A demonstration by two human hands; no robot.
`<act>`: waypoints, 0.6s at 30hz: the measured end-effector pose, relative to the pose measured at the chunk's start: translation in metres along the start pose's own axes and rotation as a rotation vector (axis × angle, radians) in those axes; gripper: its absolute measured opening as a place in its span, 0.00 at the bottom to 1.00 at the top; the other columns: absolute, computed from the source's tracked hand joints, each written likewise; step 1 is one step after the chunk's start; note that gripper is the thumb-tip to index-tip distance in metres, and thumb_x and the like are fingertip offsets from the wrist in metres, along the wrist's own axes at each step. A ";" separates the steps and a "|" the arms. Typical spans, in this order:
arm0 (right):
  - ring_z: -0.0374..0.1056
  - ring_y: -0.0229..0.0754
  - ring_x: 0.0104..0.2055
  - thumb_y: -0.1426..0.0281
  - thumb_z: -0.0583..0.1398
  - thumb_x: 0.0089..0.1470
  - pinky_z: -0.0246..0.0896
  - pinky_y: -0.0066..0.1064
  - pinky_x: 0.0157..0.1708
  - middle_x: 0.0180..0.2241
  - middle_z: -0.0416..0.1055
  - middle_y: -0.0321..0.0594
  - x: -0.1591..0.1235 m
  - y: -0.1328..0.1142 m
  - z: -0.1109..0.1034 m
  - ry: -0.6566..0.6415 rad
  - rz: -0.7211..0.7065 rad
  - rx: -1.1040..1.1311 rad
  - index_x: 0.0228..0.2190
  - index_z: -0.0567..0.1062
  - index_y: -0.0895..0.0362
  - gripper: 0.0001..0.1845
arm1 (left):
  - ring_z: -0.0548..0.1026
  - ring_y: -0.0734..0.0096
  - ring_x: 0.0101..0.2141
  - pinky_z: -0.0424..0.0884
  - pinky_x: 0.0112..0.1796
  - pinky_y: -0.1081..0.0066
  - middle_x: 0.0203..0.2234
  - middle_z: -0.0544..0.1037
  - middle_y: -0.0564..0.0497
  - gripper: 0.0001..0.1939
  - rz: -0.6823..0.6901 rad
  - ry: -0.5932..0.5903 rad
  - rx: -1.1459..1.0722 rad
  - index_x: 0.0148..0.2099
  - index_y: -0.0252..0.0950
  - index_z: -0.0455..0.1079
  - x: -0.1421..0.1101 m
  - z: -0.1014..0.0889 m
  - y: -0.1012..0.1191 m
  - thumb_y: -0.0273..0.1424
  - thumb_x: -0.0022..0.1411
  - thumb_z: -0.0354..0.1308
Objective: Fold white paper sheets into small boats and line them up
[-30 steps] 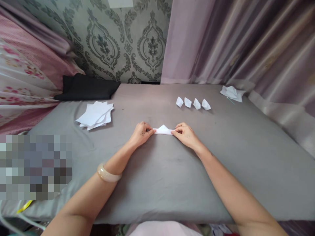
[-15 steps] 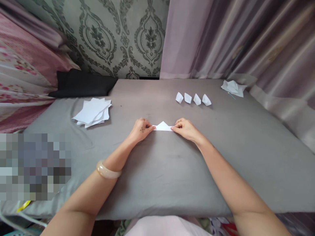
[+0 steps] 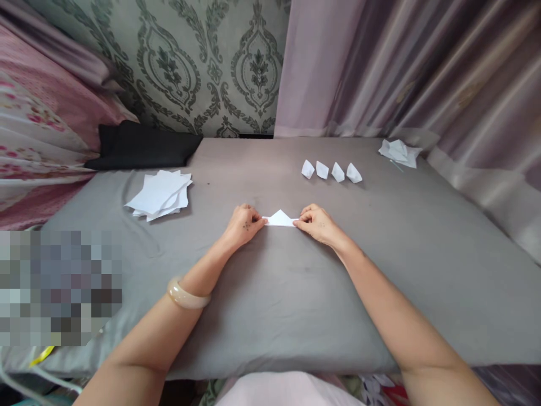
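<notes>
A small piece of folded white paper [image 3: 280, 219], with a triangular peak over a flat straight band, lies at the middle of the grey-covered table [image 3: 287, 316]. My left hand [image 3: 245, 223] pinches its left end between thumb and fingers. Its right end is pinched in the same way by my right hand [image 3: 316, 223]. The ends of the band are hidden under my fingertips. A pale bangle [image 3: 188, 295] sits on my left forearm.
Several small folded paper shapes [image 3: 322, 170] stand in a row behind my right hand. Loose white sheets [image 3: 160, 193] are stacked at the left, more paper [image 3: 398, 152] at the far right. Black cloth [image 3: 146, 145] lies at the back left; a blurred-out patch [image 3: 59, 287] covers the left front.
Almost nothing differs. Both hands keep their pinch on the folded paper, and the whole view has shifted very slightly.
</notes>
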State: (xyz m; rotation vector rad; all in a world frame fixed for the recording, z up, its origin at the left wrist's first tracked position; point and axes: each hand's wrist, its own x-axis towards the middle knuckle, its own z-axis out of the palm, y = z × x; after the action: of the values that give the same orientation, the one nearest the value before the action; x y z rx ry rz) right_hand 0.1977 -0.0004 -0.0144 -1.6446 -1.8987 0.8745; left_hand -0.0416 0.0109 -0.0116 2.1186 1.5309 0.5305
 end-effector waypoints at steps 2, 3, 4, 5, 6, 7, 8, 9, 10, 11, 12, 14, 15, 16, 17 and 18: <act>0.65 0.36 0.33 0.62 0.61 0.48 0.58 0.31 0.36 0.39 0.67 0.39 -0.001 0.001 0.001 0.021 -0.008 -0.010 0.19 0.73 0.57 0.13 | 0.68 0.63 0.37 0.66 0.41 0.65 0.33 0.72 0.45 0.10 0.028 0.045 0.047 0.33 0.32 0.72 -0.003 0.003 -0.001 0.34 0.59 0.56; 0.65 0.37 0.33 0.62 0.61 0.48 0.58 0.31 0.36 0.39 0.68 0.39 -0.001 0.001 0.002 0.031 -0.014 -0.021 0.19 0.73 0.57 0.13 | 0.67 0.62 0.38 0.65 0.41 0.64 0.35 0.72 0.44 0.09 0.060 0.077 0.080 0.36 0.32 0.71 -0.005 0.004 0.000 0.34 0.60 0.56; 0.65 0.37 0.33 0.62 0.61 0.49 0.58 0.30 0.36 0.38 0.68 0.39 -0.002 0.001 0.002 0.040 -0.022 -0.037 0.20 0.73 0.57 0.12 | 0.67 0.61 0.40 0.65 0.42 0.63 0.37 0.72 0.43 0.10 0.104 0.107 0.119 0.40 0.31 0.71 -0.007 0.005 0.000 0.33 0.60 0.55; 0.64 0.36 0.33 0.62 0.61 0.49 0.58 0.30 0.36 0.37 0.68 0.38 -0.003 0.002 0.001 0.050 -0.030 -0.054 0.21 0.73 0.57 0.12 | 0.66 0.60 0.41 0.64 0.43 0.63 0.39 0.71 0.42 0.12 0.157 0.132 0.166 0.45 0.31 0.69 -0.008 0.006 0.002 0.32 0.62 0.54; 0.64 0.36 0.32 0.62 0.61 0.49 0.58 0.30 0.35 0.36 0.67 0.38 -0.004 0.003 0.001 0.061 -0.038 -0.072 0.21 0.73 0.56 0.12 | 0.65 0.60 0.42 0.63 0.44 0.62 0.42 0.71 0.42 0.14 0.217 0.145 0.219 0.49 0.32 0.67 -0.010 0.006 0.004 0.31 0.63 0.52; 0.63 0.35 0.31 0.62 0.61 0.50 0.59 0.29 0.35 0.35 0.67 0.37 -0.005 0.004 0.000 0.072 -0.048 -0.085 0.22 0.73 0.56 0.11 | 0.64 0.59 0.43 0.63 0.44 0.61 0.45 0.70 0.42 0.16 0.283 0.141 0.276 0.53 0.34 0.66 -0.011 0.005 0.007 0.29 0.64 0.50; 0.63 0.35 0.29 0.62 0.60 0.50 0.59 0.29 0.34 0.34 0.66 0.37 -0.006 0.005 0.000 0.081 -0.059 -0.096 0.24 0.72 0.56 0.10 | 0.64 0.59 0.44 0.62 0.44 0.61 0.47 0.69 0.42 0.17 0.352 0.116 0.332 0.55 0.36 0.65 -0.012 0.005 0.009 0.27 0.65 0.47; 0.63 0.34 0.28 0.63 0.60 0.51 0.59 0.29 0.33 0.34 0.66 0.36 -0.007 0.006 -0.001 0.090 -0.071 -0.104 0.25 0.72 0.56 0.09 | 0.64 0.59 0.44 0.61 0.44 0.61 0.47 0.69 0.43 0.17 0.419 0.075 0.384 0.56 0.39 0.65 -0.013 0.005 0.012 0.26 0.66 0.45; 0.63 0.35 0.28 0.64 0.61 0.51 0.60 0.29 0.33 0.34 0.66 0.36 -0.008 0.005 -0.001 0.101 -0.081 -0.113 0.26 0.72 0.56 0.08 | 0.64 0.59 0.45 0.61 0.43 0.62 0.47 0.70 0.43 0.18 0.482 0.026 0.426 0.55 0.40 0.66 -0.013 0.004 0.015 0.26 0.67 0.43; 0.63 0.35 0.29 0.65 0.61 0.51 0.61 0.30 0.34 0.34 0.67 0.37 -0.009 0.004 0.000 0.121 -0.088 -0.123 0.28 0.73 0.56 0.07 | 0.65 0.60 0.45 0.61 0.42 0.63 0.46 0.70 0.44 0.17 0.538 -0.024 0.458 0.54 0.40 0.66 -0.013 0.004 0.017 0.26 0.68 0.43; 0.64 0.36 0.30 0.67 0.60 0.52 0.62 0.31 0.36 0.34 0.67 0.38 -0.010 0.001 0.001 0.148 -0.103 -0.138 0.29 0.73 0.56 0.05 | 0.65 0.61 0.44 0.62 0.42 0.64 0.45 0.71 0.44 0.17 0.581 -0.066 0.483 0.54 0.38 0.67 -0.013 0.005 0.020 0.27 0.68 0.42; 0.67 0.40 0.36 0.73 0.56 0.54 0.63 0.33 0.40 0.37 0.69 0.42 -0.014 -0.011 0.007 0.235 -0.152 -0.179 0.33 0.73 0.57 0.06 | 0.67 0.62 0.43 0.63 0.42 0.65 0.42 0.72 0.44 0.16 0.608 -0.107 0.530 0.53 0.35 0.67 -0.013 0.005 0.024 0.28 0.69 0.43; 0.67 0.43 0.42 0.75 0.52 0.57 0.61 0.35 0.46 0.40 0.70 0.45 -0.017 -0.019 0.012 0.271 -0.231 -0.208 0.36 0.73 0.57 0.10 | 0.67 0.63 0.42 0.63 0.42 0.65 0.40 0.72 0.44 0.16 0.603 -0.113 0.551 0.53 0.34 0.67 -0.013 0.005 0.026 0.28 0.69 0.43; 0.66 0.44 0.48 0.76 0.49 0.59 0.59 0.36 0.49 0.44 0.70 0.47 -0.021 -0.028 0.018 0.264 -0.303 -0.222 0.40 0.73 0.57 0.14 | 0.68 0.63 0.41 0.64 0.42 0.65 0.40 0.72 0.44 0.15 0.591 -0.115 0.569 0.51 0.33 0.68 -0.014 0.005 0.028 0.28 0.69 0.43; 0.65 0.44 0.51 0.76 0.47 0.60 0.59 0.36 0.51 0.46 0.70 0.47 -0.025 -0.037 0.025 0.232 -0.345 -0.225 0.44 0.71 0.57 0.16 | 0.68 0.62 0.41 0.65 0.42 0.65 0.40 0.72 0.44 0.15 0.575 -0.118 0.583 0.49 0.33 0.69 -0.015 0.005 0.030 0.28 0.68 0.44; 0.65 0.44 0.52 0.76 0.46 0.60 0.60 0.36 0.50 0.48 0.70 0.48 -0.030 -0.046 0.031 0.179 -0.353 -0.229 0.47 0.70 0.57 0.18 | 0.68 0.62 0.41 0.65 0.42 0.65 0.40 0.72 0.44 0.14 0.559 -0.125 0.589 0.46 0.32 0.70 -0.017 0.005 0.032 0.27 0.68 0.44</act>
State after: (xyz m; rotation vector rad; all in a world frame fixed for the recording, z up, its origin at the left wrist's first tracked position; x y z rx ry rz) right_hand 0.1493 -0.0382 -0.0011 -1.3908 -2.1310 0.3680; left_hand -0.0196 -0.0148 0.0026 2.9949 1.0942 0.1095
